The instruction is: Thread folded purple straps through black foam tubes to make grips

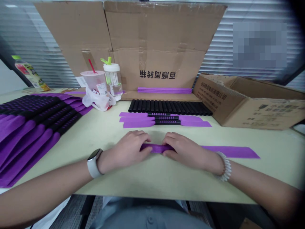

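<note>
Both of my hands pinch one purple strap (230, 151) above the pale tabletop. My left hand (132, 146) grips it near its left end, with the thumb in front and fingers curled behind. A short way to the right, my right hand (184, 149) holds it the same way. Between the hands the strap looks narrowed or folded; its flat tail runs out to the right past my wrist. Just beyond lie several purple straps with black sleeves (166, 122) round their middles. Behind those, a row of black tubes (170, 107) lies side by side.
A large pile of sleeved purple straps (47, 117) covers the left. A pink cup (95, 81) in a plastic bag, a clear bottle (114, 79) and a drink bottle (30, 73) stand behind. Flat purple straps (164, 90) lie by upright cardboard (164, 41). An open box (250, 105) is at right.
</note>
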The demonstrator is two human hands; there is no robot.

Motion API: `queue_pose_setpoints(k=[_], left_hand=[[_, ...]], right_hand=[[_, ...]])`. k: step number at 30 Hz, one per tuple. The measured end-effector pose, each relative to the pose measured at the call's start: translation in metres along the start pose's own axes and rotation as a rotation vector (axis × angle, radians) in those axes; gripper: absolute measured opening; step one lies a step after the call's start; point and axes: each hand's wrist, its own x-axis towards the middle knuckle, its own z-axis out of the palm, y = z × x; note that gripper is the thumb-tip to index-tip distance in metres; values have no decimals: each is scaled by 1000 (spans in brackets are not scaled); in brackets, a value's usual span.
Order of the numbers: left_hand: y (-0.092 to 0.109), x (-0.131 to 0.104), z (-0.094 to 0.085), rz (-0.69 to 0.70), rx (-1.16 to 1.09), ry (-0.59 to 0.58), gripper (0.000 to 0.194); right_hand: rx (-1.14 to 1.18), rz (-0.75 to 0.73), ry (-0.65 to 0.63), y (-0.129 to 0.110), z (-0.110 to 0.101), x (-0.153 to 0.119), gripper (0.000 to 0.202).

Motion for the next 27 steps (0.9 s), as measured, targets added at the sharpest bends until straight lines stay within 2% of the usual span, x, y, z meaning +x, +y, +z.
queue_pose_setpoints(k=[2, 5, 8, 10, 13, 15, 20, 24, 27], left_hand=[[6, -1, 2, 30, 38, -21, 22], [7, -3, 2, 31, 26, -81, 16], [0, -2, -3, -39, -1, -113, 9], [-1, -1, -6, -44, 75, -89, 12], [6, -1, -6, 35, 227, -33, 22], [13, -1, -4, 72, 238, -51, 21], [12, -3, -2, -18, 46, -145, 21], [3, 1, -9, -97, -122, -184, 30], [-1, 5, -14, -129, -180, -164, 36]], right_hand=[[29, 9, 6, -4, 3, 1, 9], [66, 36, 6, -6, 3, 0, 22], [49, 59, -42, -3, -3, -2, 14], [30, 60, -58, 0, -6, -3, 11], [4, 46, -49, -3, -5, -1, 17], [-10, 22, -55, -8, -3, -1, 17], [-10, 13, -89, -15, -3, -2, 21], [40, -16, -80, -5, -11, -2, 28], [100, -27, -44, 2, -18, -2, 35]])
